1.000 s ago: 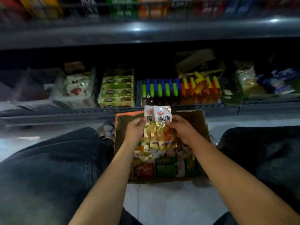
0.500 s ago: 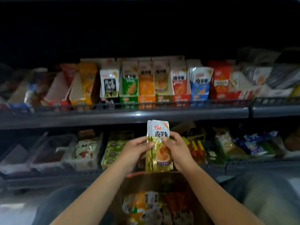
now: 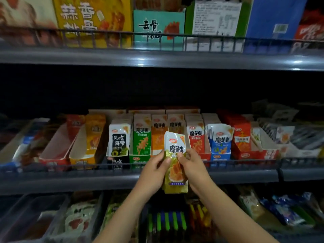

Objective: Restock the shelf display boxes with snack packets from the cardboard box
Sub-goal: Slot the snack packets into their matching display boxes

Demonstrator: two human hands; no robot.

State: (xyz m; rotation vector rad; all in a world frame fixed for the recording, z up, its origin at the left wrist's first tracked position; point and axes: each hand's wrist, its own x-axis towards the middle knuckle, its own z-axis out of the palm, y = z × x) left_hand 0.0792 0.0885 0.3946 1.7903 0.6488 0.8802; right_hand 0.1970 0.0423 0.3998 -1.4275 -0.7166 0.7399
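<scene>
Gold-and-white foil snack packets (image 3: 175, 163), a small stack, are held upright btwn both hands in front of the middle shelf (image 3: 122, 178). The left hand (image 3: 154, 170) pinches the stack's left edge w/ thumb on the front face; the right hand (image 3: 192, 165) grips the right edge, thumb also on the front. The hands are close together, only the packets btwn them. The top of the stack overlaps the row of display boxes behind the wire rail (image 3: 70, 166): black seaweed box (image 3: 119, 142) at left, then green box (image 3: 141, 141), orange box (image 3: 158, 135), red box (image 3: 197, 137) and blue box (image 3: 221, 142) to the right. Larger cartons stand on the top shelf (image 3: 157, 58). Low down, near the forearms, a tray of coloured tubes (image 3: 166, 223) sits on the bottom shelf. The cardboard box isn't in view.
</scene>
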